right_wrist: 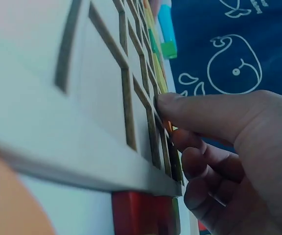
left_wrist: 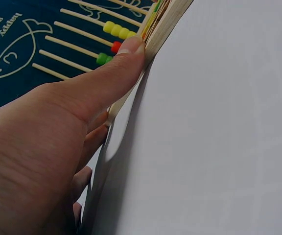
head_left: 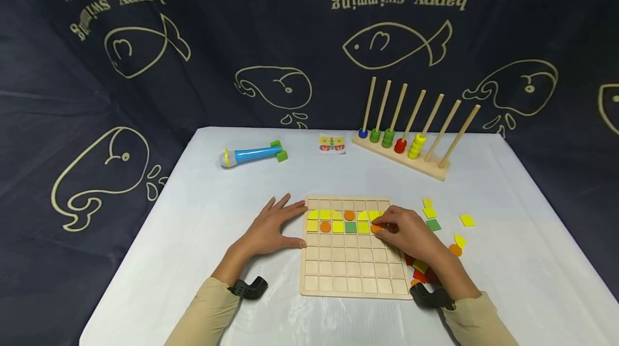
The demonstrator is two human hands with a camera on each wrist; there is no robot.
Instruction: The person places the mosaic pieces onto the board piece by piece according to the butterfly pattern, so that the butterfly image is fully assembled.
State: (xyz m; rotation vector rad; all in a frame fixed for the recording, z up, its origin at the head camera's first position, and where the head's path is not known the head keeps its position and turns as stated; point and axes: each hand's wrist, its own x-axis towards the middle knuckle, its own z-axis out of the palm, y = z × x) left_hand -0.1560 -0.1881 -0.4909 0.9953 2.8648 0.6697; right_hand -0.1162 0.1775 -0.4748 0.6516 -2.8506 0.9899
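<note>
White-clothed counter: left hand flat, bracing wooden grid board; right hand fingers pinch orange disc — judged light, stiff, thin, best gripped by edges.

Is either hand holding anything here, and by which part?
The right hand pinches an orange round tile at its edge on the grid board; the left hand only presses the board's left edge.

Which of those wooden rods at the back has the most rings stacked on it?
The fifth rod from the left on the wooden rack, holding the yellow rings: several stacked, while the others hold one, two or none.
</note>
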